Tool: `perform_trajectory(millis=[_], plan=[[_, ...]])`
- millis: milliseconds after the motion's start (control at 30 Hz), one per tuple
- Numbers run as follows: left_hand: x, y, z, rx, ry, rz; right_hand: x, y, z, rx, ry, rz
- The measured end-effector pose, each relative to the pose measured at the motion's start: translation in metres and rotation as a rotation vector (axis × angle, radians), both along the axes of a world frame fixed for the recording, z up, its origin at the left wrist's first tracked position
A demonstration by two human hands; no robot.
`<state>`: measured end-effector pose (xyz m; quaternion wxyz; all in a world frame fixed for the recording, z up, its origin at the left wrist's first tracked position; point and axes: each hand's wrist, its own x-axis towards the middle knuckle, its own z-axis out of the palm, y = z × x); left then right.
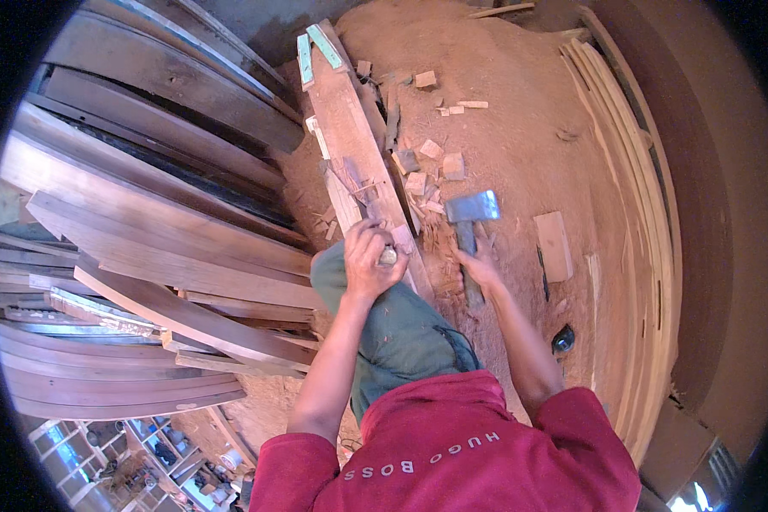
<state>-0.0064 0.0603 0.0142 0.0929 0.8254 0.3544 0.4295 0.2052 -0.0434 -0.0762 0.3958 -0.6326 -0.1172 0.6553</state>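
Note:
My left hand (370,260) is closed around a chisel, and the round butt of the chisel's handle (388,255) shows between thumb and fingers. Its blade is mostly hidden, pointing toward a pale wood piece (342,198) that lies along a long wooden beam (356,115). In my right hand (481,263) is a hammer with a shiny, blocky metal head (474,207), gripped by its dark handle. The hammer is apart from the chisel, to its right. My left knee is bent close beside the beam.
Stacked curved boards (171,218) fill the left side. Long thin planks (627,230) line the right. Wood offcuts (453,166) and chips lie on the dusty floor right of the beam, with a flat block (554,247) and a small black object (563,340) farther right.

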Motion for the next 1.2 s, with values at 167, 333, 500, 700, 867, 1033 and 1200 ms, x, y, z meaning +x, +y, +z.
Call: perform_trajectory(millis=[167,333,500,700,867,1033,1200], plan=[[0.042,0.017,-0.03,-0.2,-0.049,-0.093,0.016,-0.053,-0.008,-0.131,-0.025,0.026],[0.122,0.072,-0.045,-0.455,0.182,0.164,0.016,-0.081,-0.025,-0.1,-0.068,0.003],[0.128,0.15,-0.008,-0.796,0.179,0.313,0.017,-0.085,-0.038,-0.09,-0.123,0.094],[0.048,0.075,-0.045,-0.697,0.159,-0.123,0.011,-0.09,-0.05,-0.055,-0.115,0.013],[0.037,0.029,-0.04,-0.385,0.021,-0.369,0.011,-0.085,-0.035,-0.071,-0.054,0.029],[0.023,0.055,-0.043,-0.366,-0.044,-0.19,0.02,-0.095,-0.058,0.016,-0.346,0.178],[-0.001,0.057,-0.051,-0.421,-0.008,-0.202,0.004,-0.08,-0.018,0.08,-0.443,0.228]])
